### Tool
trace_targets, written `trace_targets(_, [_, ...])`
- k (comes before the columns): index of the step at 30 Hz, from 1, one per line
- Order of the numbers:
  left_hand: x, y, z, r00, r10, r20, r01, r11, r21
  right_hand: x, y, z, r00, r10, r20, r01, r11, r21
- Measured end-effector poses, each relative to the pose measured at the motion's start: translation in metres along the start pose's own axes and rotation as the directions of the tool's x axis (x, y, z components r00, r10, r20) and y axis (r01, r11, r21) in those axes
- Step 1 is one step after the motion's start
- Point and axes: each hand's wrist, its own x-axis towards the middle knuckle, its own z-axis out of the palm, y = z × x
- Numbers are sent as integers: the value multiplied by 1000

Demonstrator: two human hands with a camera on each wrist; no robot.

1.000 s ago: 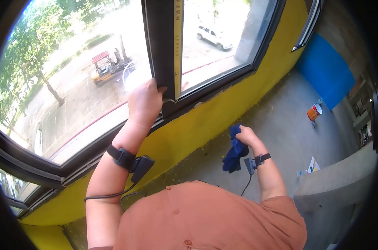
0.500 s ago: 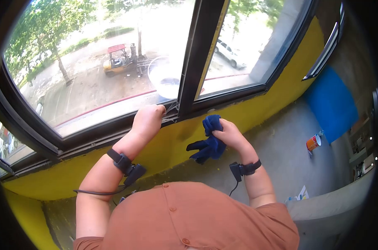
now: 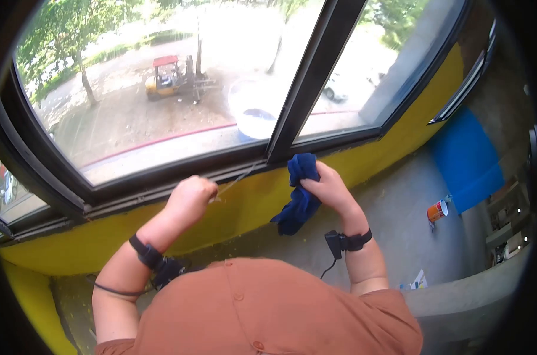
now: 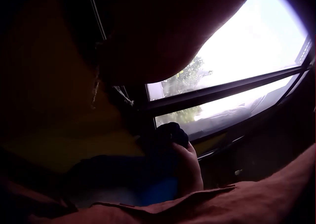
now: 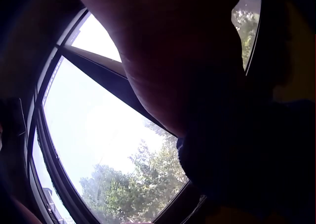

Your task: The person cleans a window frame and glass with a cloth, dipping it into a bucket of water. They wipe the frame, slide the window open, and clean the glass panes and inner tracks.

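Observation:
In the head view the left hand (image 3: 191, 200) pinches a thin clear strip (image 3: 242, 176) that runs up to the window frame (image 3: 274, 157) near the upright post. The strip hangs as pale shreds (image 4: 123, 94) in the dark left wrist view. A crumpled dark blue cloth (image 3: 298, 201) hangs from the right hand (image 3: 330, 188), gripped between thumb and curled fingers just below the frame. In the right wrist view the right hand (image 5: 173, 61) is mostly in shadow, with the cloth (image 5: 222, 155) beside it.
A yellow wall (image 3: 245, 201) runs under the window. On the grey floor stand an orange can (image 3: 437, 211) and a blue panel (image 3: 467, 160). Outside the glass are a bucket (image 3: 255, 124) and a forklift (image 3: 165, 77). A concrete ledge (image 3: 458, 293) lies at right.
The left hand has come down from the upright post and moved left along the sill, drawing the strip out. The right hand has lifted the cloth up and left to the frame.

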Motion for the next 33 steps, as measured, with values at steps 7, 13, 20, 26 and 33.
trace_targets(7, [-62, -24, -49, 998, 65, 0, -65, 991, 117, -11, -89, -47, 984, -108, -138, 84, 982, -167])
trace_targets(13, [-158, -45, -94, 987, -125, 105, 103, 975, 197, -33, -199, -67, 787, -430, -443, 584, 750, 310])
trace_targets(20, [-333, -101, -99, 721, -562, 405, 489, 827, 277, -4, -218, -32, 926, -229, -301, 291, 939, 183])
trace_targets(26, [-347, -127, -125, 699, -712, -66, 690, 647, 326, 44, -320, -90, 652, -565, -506, 350, 816, -459])
trace_targets(33, [-302, -114, -179, 638, -383, -668, 643, 742, 189, 84, -495, -120, 260, -930, -262, 19, 276, -961])
